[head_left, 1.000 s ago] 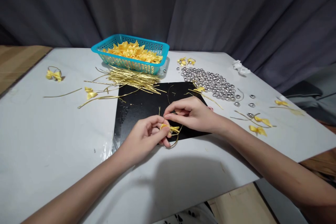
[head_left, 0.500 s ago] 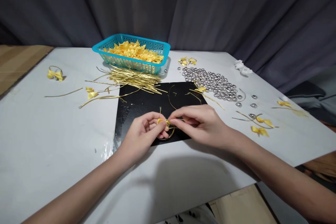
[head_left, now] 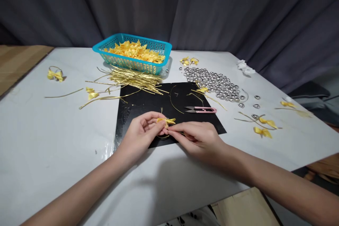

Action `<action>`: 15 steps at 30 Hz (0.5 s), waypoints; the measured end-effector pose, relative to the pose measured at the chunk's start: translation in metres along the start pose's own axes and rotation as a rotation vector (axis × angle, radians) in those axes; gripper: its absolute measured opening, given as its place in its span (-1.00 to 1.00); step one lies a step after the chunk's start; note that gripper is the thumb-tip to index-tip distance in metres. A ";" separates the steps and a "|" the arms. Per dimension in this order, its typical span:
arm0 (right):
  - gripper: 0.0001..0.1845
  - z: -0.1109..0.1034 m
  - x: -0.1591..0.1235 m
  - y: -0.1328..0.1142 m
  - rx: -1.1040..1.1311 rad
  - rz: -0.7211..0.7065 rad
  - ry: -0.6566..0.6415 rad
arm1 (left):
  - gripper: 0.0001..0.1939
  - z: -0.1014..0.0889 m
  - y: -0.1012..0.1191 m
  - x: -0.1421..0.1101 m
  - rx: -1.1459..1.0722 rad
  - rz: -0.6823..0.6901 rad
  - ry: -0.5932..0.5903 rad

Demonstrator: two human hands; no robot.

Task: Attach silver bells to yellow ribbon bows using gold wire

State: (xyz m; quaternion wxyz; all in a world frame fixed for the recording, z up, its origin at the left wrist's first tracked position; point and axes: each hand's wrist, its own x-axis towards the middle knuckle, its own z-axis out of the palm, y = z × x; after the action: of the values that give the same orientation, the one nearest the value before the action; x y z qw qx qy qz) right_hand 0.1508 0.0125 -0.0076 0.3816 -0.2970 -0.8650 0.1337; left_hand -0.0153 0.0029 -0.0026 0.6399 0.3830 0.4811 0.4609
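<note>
Over the black rectangular mat [head_left: 129,113], left hand [head_left: 140,132] pinches yellow ribbon bow [head_left: 171,121]; right hand [head_left: 202,139], thin gold cord [head_left: 182,133]; overpulling risks slippage.

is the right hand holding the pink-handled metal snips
No, the pink-handled metal snips lie on the flat black mat, beyond the right hand and apart from it.

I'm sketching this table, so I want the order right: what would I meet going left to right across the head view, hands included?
Looped yellow bow at the far left → left hand → held yellow bow → right hand → crumpled white scrap → far-right yellow bow.
</note>
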 end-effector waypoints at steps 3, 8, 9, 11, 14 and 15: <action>-0.92 -0.001 0.000 0.002 0.011 -0.004 -0.031 | -0.86 -0.001 0.000 0.001 -0.021 -0.020 0.016; -0.91 -0.001 0.001 0.005 0.041 -0.013 -0.053 | -0.90 -0.001 0.001 0.001 -0.032 -0.021 0.023; -0.91 -0.001 0.001 0.005 0.046 -0.004 -0.056 | -0.90 0.000 0.001 0.001 -0.028 -0.021 0.022; -0.90 -0.002 0.002 0.005 0.054 0.023 -0.066 | -0.91 0.000 0.002 0.000 -0.014 -0.017 0.022; -0.92 -0.002 0.004 0.003 0.060 0.077 -0.049 | -0.94 0.002 0.002 -0.001 0.011 -0.001 0.024; -0.93 -0.001 0.004 0.002 0.067 0.084 -0.031 | -0.95 0.002 0.002 -0.001 0.019 0.005 0.023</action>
State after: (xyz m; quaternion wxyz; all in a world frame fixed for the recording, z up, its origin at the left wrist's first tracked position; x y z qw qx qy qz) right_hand 0.1503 0.0170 -0.0053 0.3721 -0.3181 -0.8526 0.1830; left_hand -0.0139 0.0022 -0.0003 0.6293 0.3849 0.4919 0.4625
